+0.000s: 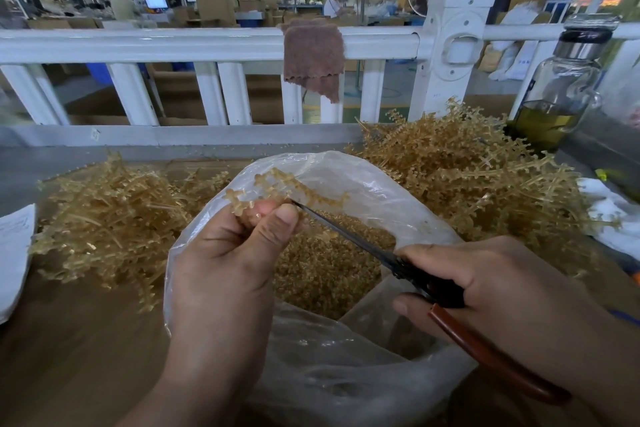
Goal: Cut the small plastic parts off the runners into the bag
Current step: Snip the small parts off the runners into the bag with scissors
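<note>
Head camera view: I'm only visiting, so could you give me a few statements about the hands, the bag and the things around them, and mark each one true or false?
1. The left hand pinches a runner above the open plastic bag. True.
2. The right hand holds a knife. False: it grips scissors with reddish-brown handles, their tip up at the runner.
3. The bag holds nothing. False: a heap of small cut parts lies inside it.
4. A brown cloth hangs over the white railing. True.
5. The glass bottle on the right is full to the top. False: yellowish liquid fills only its lower part.
</note>
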